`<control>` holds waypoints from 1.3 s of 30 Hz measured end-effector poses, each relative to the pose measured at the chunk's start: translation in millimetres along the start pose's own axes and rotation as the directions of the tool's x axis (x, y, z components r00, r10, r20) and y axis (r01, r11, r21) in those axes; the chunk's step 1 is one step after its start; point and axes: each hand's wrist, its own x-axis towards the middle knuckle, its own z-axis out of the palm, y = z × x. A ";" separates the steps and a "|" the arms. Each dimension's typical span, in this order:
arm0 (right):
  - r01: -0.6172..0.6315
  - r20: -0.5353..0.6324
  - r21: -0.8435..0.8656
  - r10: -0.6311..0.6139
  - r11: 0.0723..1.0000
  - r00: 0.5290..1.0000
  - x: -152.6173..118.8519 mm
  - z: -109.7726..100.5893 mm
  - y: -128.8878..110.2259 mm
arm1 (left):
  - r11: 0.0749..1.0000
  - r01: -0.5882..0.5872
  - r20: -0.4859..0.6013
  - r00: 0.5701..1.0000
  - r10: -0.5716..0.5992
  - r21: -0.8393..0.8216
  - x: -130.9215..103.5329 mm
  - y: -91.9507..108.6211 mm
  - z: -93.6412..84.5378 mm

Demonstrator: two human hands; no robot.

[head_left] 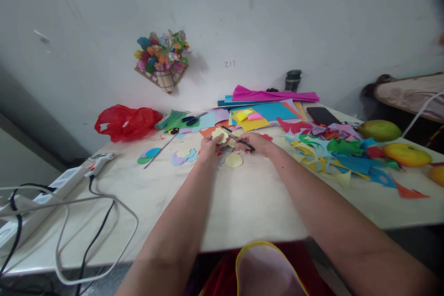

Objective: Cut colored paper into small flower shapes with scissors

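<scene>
Near the middle of the table, my left hand (210, 147) pinches a pale yellow paper flower (219, 136) with a scalloped edge. My right hand (255, 142) is closed around the black handles of a pair of scissors (230, 133), whose blades point left and lie at the flower's edge. Just below the hands rests a pale yellow paper circle (234, 160). Left of my left hand are scalloped paper pieces (192, 156) in blue, lilac and yellow. Farther left, a blue paper circle (152, 152) overlaps a green one, with a thin purple strip (160, 151) beside them.
Paper scraps (347, 152) cover the right side, near a phone (323, 116) and mangoes (379, 130). Paper sheets (277, 112) and black-handled scissors (190, 120) lie at the back. A red plastic bag (126, 122) sits back left; a power strip (62, 185) and cables run along the left.
</scene>
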 end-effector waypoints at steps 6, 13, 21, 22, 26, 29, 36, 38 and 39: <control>-0.013 -0.011 -0.004 0.013 1.000 1.000 2.7 -1.8 3.3 | 1.000 -0.007 0.004 1.000 0.008 -0.006 0.3 -0.6 0.1; 0.016 -0.067 -0.101 -0.023 0.995 0.997 -10.0 8.4 -10.1 | 1.000 0.002 0.004 1.000 -0.002 0.019 -1.5 1.4 -0.2; 0.014 -0.111 -0.093 -0.024 0.996 0.994 -13.5 5.2 -9.9 | 0.999 0.024 0.005 1.000 -0.024 0.032 -0.5 -1.1 -2.6; 0.015 -0.111 -0.085 -0.025 0.996 0.994 -12.9 4.6 -8.9 | 0.999 0.029 0.006 1.000 -0.030 0.031 -0.3 -1.2 -2.8; 0.020 -0.085 -0.084 -0.028 0.996 0.996 -12.3 4.1 -6.9 | 0.999 0.037 0.016 0.999 -0.038 0.030 -0.7 -1.1 -3.3; 0.040 -0.042 -0.094 -0.044 0.995 0.998 -12.2 4.3 -6.3 | 0.999 0.040 0.020 0.999 -0.040 0.029 -0.9 -1.0 -3.8; 0.069 -0.006 -0.108 -0.070 0.992 0.998 -8.4 4.8 -2.4 | 0.998 0.068 0.000 0.998 -0.068 0.001 1.0 -3.2 -3.9; 0.068 -0.010 -0.115 -0.069 0.991 0.998 -8.2 5.4 -2.2 | 0.998 0.070 -0.010 0.998 -0.070 -0.003 1.2 -3.7 -3.5; 0.065 -0.012 -0.119 -0.067 0.991 0.998 -8.3 5.6 -2.2 | 0.998 0.070 -0.019 0.997 -0.071 -0.004 1.2 -3.8 -3.3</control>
